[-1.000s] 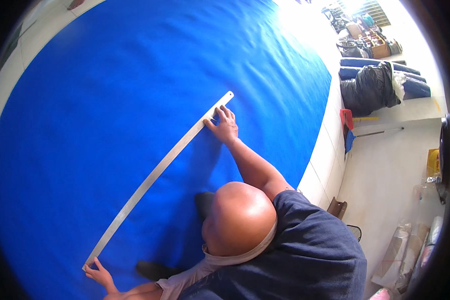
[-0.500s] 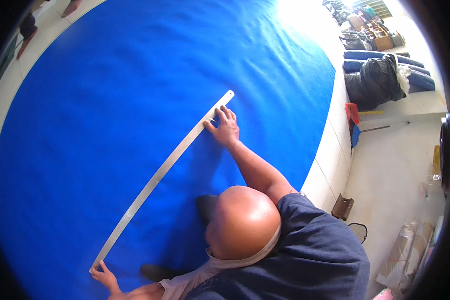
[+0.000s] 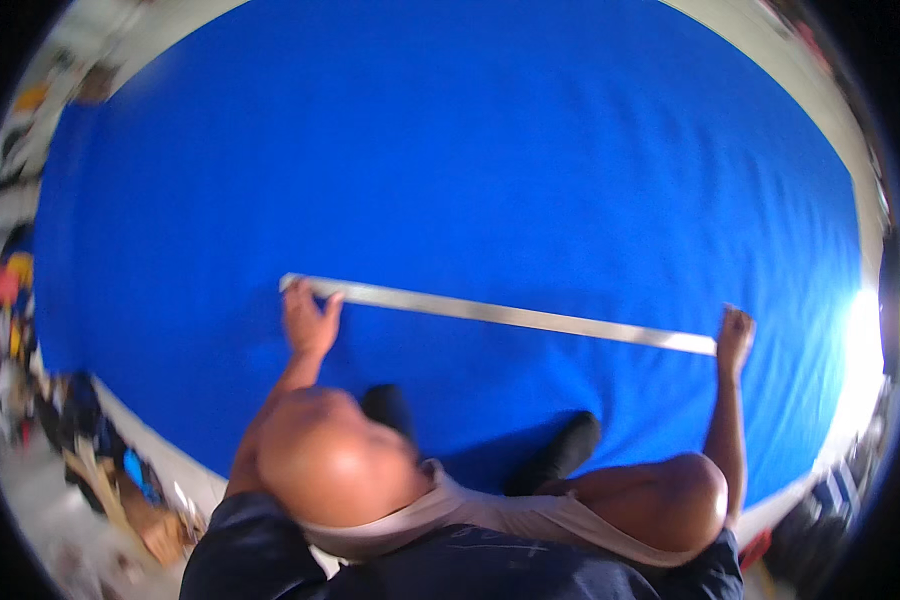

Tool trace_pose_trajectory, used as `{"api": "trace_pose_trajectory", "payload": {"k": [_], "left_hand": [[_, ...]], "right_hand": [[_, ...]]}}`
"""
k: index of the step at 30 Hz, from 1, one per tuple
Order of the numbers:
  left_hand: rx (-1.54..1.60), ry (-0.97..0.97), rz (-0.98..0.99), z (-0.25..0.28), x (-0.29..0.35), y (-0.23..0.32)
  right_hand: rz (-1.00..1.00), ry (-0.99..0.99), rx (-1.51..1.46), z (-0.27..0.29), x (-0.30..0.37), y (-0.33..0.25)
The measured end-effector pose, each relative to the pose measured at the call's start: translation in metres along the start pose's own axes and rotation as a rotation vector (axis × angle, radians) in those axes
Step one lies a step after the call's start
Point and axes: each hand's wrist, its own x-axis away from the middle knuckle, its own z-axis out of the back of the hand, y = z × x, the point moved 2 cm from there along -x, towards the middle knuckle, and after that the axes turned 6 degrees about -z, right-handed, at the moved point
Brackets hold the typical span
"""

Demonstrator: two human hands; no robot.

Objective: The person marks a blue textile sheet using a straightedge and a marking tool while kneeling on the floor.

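Metal ruler (image 3: 510, 316), one, long, narrow and flat; silver-grey, face pale and evenly lit, edges straight and parallel. Lies flat on blue cloth (image 3: 450, 150), wide and plain with soft creases, extending on all sides of the ruler. Any graduations or lettering on the ruler's face too blurred to make out.

Left hand (image 3: 310, 325): at the ruler's left end, fingertips resting on it, thumb spread well apart from the fingers; pressed on from above, not wrapped round.

Right hand (image 3: 736, 338): at the ruler's right end, fingers apparently curled; blurred, so cannot tell how tightly closed, nor whether it has hold of the ruler's tip or anything else.

Dark socks (image 3: 560, 452), pair, worn, on the near side of the ruler. Beige shorts (image 3: 490, 512), nearer the wearer than the socks. Navy shirt (image 3: 440, 572), nearest edge, farthest from the ruler; pale markings (image 3: 500, 546) on it, illegible.
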Motion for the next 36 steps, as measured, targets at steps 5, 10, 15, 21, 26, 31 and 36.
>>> {"api": "trace_pose_trajectory", "payload": {"k": [5,10,15,21,26,31,36], "left_hand": [[-0.003,0.147,0.083,-0.002,0.019,-0.025],[-0.011,0.155,0.138,-0.004,0.031,-0.019],[-0.013,0.164,0.137,0.002,0.030,-0.013],[0.014,0.130,0.155,0.000,0.030,-0.020],[0.043,0.108,0.161,-0.004,0.030,-0.024],[0.070,0.060,0.191,-0.002,0.031,-0.024],[0.097,0.097,0.177,-0.001,0.030,-0.025]], "right_hand": [[0.230,-0.392,-0.449,-0.012,-0.053,-0.222],[0.642,-0.856,-0.208,-0.019,-0.027,-0.438],[0.826,-0.941,-0.713,-0.080,0.045,-0.590],[0.684,-1.194,-0.849,-0.114,0.159,-0.708],[0.743,-1.242,-0.826,-0.134,0.192,-0.748],[0.755,-1.334,-0.715,-0.143,0.199,-0.760],[0.888,-1.213,-0.789,-0.151,0.200,-0.760]]}}
